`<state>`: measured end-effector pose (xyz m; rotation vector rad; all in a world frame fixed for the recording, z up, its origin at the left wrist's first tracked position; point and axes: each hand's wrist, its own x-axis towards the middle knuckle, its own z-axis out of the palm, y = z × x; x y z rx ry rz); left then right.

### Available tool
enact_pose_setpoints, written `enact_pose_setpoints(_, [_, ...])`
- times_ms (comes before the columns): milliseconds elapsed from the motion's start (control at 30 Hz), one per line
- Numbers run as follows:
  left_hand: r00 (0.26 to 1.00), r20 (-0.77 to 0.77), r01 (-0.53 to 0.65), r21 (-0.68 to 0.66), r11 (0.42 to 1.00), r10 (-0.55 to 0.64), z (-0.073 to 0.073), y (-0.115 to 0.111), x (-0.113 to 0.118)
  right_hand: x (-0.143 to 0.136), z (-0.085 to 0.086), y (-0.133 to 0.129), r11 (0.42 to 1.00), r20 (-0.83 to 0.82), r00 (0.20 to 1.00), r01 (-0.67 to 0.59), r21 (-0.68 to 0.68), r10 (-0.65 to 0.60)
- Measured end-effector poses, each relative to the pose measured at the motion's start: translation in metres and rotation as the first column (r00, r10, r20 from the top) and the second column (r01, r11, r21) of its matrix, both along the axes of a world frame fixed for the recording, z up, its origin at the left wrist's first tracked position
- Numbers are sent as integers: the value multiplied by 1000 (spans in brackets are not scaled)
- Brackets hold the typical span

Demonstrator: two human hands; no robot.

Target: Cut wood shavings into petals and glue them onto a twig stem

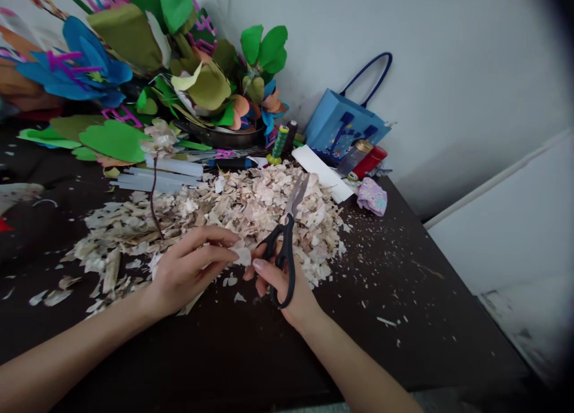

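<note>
My left hand [191, 266] pinches a small pale petal-like flake [243, 256] between thumb and fingers. Black-handled scissors [286, 245] are held in my right hand [287, 287], blades pointing away and slightly parted. The right fingertips come close to the flake; whether they touch it I cannot tell. Just beyond both hands spreads a heap of dry, pale flakes [264, 192]. A brown stem topped with a pale flower [160, 139] rises from the heap, left of the scissors.
Felt-like leaves and flowers [119, 139] crowd the back left, some in a dark pan [224, 137]. Behind the heap are a green thread spool [278, 143], glue sticks [156, 180] and a white strip [323, 173]. A blue bag [332, 117] leans against the wall. Scraps dot the dark table [403, 317].
</note>
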<state>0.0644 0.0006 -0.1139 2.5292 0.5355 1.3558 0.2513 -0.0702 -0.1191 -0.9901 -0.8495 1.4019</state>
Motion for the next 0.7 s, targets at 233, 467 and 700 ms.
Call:
enact_pose_setpoints(233, [990, -8, 143, 64, 988, -143, -1, 1, 6, 0, -2, 0, 997, -64, 997, -56, -58, 53])
enact_pose_setpoints(467, [988, -71, 140, 76, 987, -135, -5, -1, 4, -1, -3, -2, 997, 4, 1000, -28, -67, 28])
enact_pose_setpoints(700, [992, 117, 37, -664, 747, 55, 0, -9, 13, 0, 5, 0, 999, 21, 999, 42, -15, -41])
